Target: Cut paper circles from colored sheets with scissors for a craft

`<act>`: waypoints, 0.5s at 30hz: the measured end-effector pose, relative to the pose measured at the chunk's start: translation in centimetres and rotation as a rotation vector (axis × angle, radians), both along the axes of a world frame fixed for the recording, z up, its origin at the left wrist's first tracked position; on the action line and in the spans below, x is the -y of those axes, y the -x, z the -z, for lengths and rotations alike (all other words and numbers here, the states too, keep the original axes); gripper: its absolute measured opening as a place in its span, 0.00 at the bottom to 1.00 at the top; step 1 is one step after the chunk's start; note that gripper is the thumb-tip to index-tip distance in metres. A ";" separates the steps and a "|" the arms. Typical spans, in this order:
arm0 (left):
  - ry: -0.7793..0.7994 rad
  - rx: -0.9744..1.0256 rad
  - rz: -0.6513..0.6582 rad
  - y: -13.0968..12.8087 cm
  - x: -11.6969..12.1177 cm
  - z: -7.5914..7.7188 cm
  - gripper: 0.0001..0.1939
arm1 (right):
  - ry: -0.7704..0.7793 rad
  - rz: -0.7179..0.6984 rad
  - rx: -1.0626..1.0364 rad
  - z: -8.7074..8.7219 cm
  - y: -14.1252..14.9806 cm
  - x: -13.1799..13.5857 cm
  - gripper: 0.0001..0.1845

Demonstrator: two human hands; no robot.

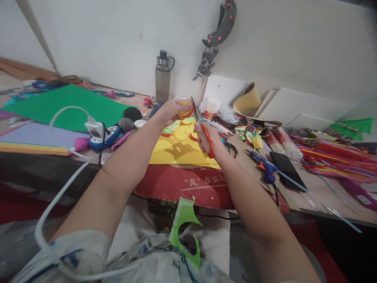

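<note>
My left hand (171, 111) is closed round a small round piece (185, 109) of yellow paper with a red rim, held above the table. My right hand (206, 138) grips red-handled scissors (202, 127); the blades point up toward that round piece and touch its right edge. Below both hands lies a yellow paper sheet (176, 151) with more red-rimmed rounds (167, 132) on it. A green paper offcut (185, 224) rests on my lap.
A grey water bottle (163, 76) stands by the wall. Green paper (67, 106) and stacked coloured sheets lie left, with a white charger and cable (96, 127). A blue glue gun (265, 167), black phone (287, 167) and bundles of coloured sticks (332, 157) lie right.
</note>
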State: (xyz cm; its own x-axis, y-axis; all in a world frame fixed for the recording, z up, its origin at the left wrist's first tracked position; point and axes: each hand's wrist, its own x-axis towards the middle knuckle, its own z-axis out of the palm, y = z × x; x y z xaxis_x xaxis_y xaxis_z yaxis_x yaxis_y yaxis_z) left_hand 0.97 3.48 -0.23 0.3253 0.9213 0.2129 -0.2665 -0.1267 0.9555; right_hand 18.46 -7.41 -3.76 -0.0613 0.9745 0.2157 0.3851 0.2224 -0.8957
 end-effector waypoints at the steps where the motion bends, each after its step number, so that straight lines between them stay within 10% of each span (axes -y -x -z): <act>1: 0.000 0.002 0.006 0.0 0.0 0.0 0.09 | 0.002 0.003 -0.009 0.1 0.0 -0.1 0.33; 15: 0.079 0.189 -0.143 -2.6 2.0 -0.7 0.12 | -0.110 -0.024 -0.013 1.1 -0.7 -1.7 0.34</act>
State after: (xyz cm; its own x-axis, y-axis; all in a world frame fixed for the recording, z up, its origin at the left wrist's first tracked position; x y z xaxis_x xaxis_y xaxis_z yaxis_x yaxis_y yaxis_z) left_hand 3.58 1.47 0.42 0.1519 0.9714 0.1826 -0.4261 -0.1024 0.8989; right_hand 19.15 -5.73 -4.81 -0.0811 0.9431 0.3224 0.3667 0.3290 -0.8702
